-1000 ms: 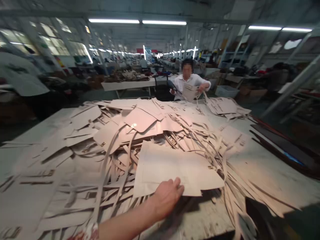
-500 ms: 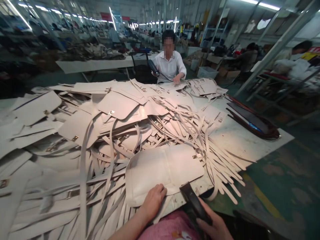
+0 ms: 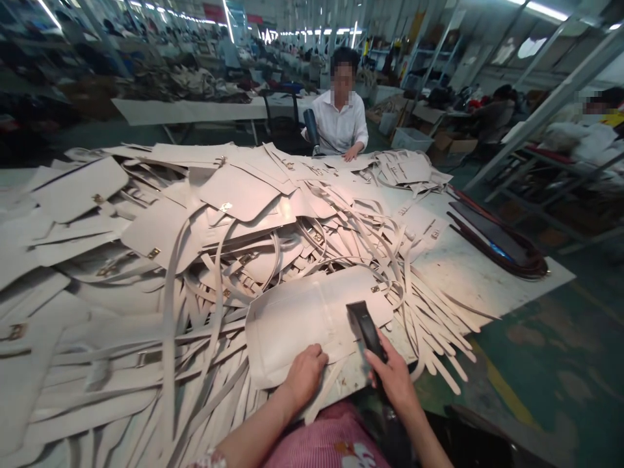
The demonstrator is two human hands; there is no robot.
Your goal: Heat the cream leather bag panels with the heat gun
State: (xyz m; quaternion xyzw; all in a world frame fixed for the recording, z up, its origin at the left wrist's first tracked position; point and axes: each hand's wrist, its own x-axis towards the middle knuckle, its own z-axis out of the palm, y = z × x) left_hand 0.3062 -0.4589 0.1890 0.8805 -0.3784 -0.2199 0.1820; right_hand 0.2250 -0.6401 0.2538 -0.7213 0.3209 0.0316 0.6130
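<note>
Press the cream bag panel [image 3: 287,328] flat at its near edge with the left hand [image 3: 307,376]; hold the black hand tool [image 3: 361,320] steady, its head clear of the metal clasp [image 3: 375,289]. The right hand's [image 3: 394,376] fingers are clamped around the tool; the left fingers lie together on the panel; whether they pinch it cannot be told. The panel lies on the bench's [image 3: 441,273] near side, left of the fanned straps [image 3: 433,325]. Its surface appears smooth, its left corners rounded.
</note>
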